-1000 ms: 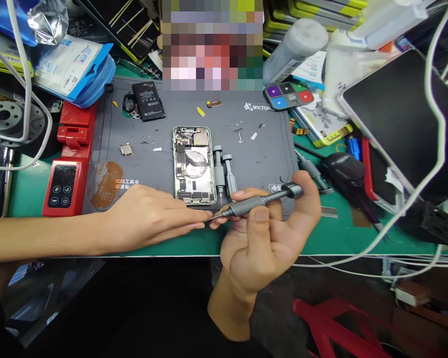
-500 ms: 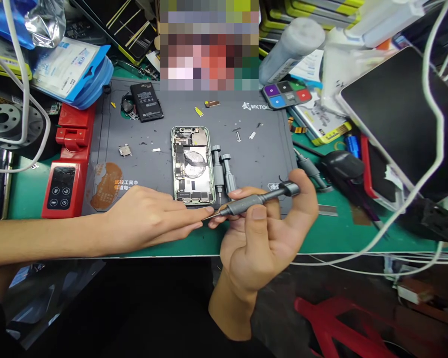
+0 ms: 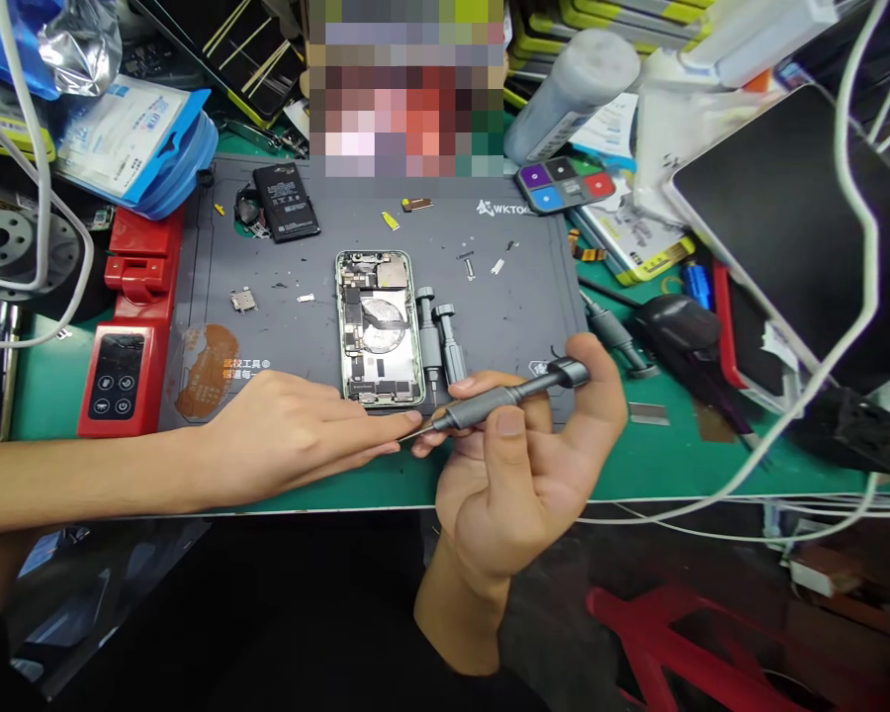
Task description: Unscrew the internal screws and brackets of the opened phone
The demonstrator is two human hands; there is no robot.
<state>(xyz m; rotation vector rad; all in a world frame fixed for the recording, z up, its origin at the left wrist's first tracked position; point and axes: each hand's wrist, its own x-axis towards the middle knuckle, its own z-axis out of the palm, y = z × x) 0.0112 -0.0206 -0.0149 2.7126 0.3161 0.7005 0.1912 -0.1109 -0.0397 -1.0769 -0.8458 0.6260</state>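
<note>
A: What crowds the fingers?
B: Just beyond the right hand's [image 3: 515, 485] fingers, two spare drivers [image 3: 430, 341] lie side by side, between those fingers and the right edge of the opened phone [image 3: 375, 369]; a metal strip [image 3: 649, 413] lies to the right of that hand; well past the left hand's [image 3: 271, 440] knuckles are a battery [image 3: 287, 203] and, nearer, a small metal bracket [image 3: 243, 300]; a red device [image 3: 119, 371] sits out to their left.
A: And the surfaces?
B: The mat [image 3: 297, 346] beyond the fingers is smooth, dull grey; the battery is a flat black slab; the phone is a rounded rectangle, pale green at the rim, silvery inside, with a round patch midway.
A: Where is the screwdriver [image 3: 482, 406]?
B: Aslant in the right hand, thumb and fingers clamped round its slim grey barrel, one fingertip against the broad cap; its thin tip points at the left fingertips, touching or nearly so; the left fingers stretch out, pressed together; whether they pinch anything I cannot tell; the phone lies flat just past them.
</note>
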